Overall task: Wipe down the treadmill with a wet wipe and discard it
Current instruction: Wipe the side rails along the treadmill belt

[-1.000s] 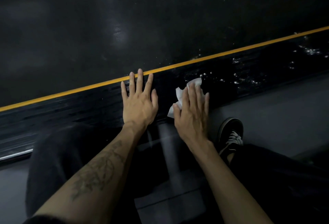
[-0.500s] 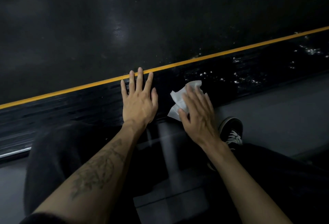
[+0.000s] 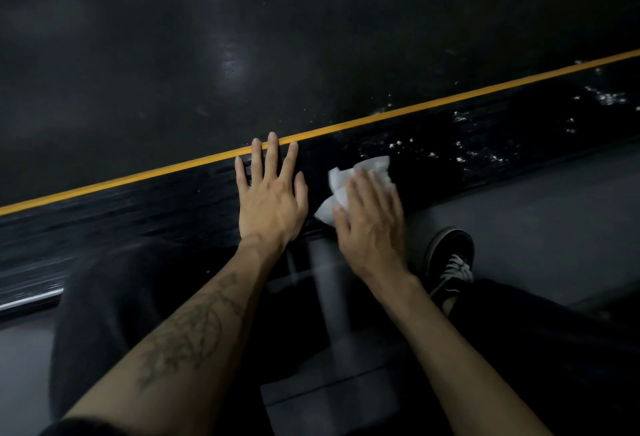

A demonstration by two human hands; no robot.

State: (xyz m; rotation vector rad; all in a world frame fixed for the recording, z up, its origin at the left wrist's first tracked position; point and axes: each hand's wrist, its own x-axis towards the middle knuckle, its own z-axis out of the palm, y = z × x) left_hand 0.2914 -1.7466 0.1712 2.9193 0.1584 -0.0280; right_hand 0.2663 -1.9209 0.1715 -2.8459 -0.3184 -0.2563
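i see my left hand (image 3: 272, 202) lying flat on the black side rail (image 3: 145, 214) of the treadmill, palm down, fingers (image 3: 273, 151) straight and slightly spread, the tips reaching the yellow stripe (image 3: 433, 101) that runs from about 8 o'clock to 2 o'clock across the view. that hand holds nothing; it just rests on the rail.

just beside it, toward 3 o'clock, my right hand (image 3: 372, 224) presses the white wet wipe (image 3: 349, 186) down on the same rail. its fingers look nearly straight and close together, lying on top of the wipe rather than curled round it, though motion blur softens their outline. the wipe is crumpled, sticking out past the fingertips toward 12 o'clock and past the thumb side toward 9 o'clock, and it lies flat against the rail at the rail's near edge.

further along the rail toward 2 o'clock there are small white specks (image 3: 478, 155) glinting on the black surface. beyond the yellow stripe, at 12 o'clock, the wide dark belt (image 3: 242, 37) fills the upper part of the view, with a dull light patch on it.

at 4 o'clock from the right hand i see a black shoe (image 3: 450, 262) with white laces on the grey floor (image 3: 554, 200). dark trouser legs (image 3: 104, 300) sit under both forearms, and the left forearm carries a tattoo (image 3: 194, 328).
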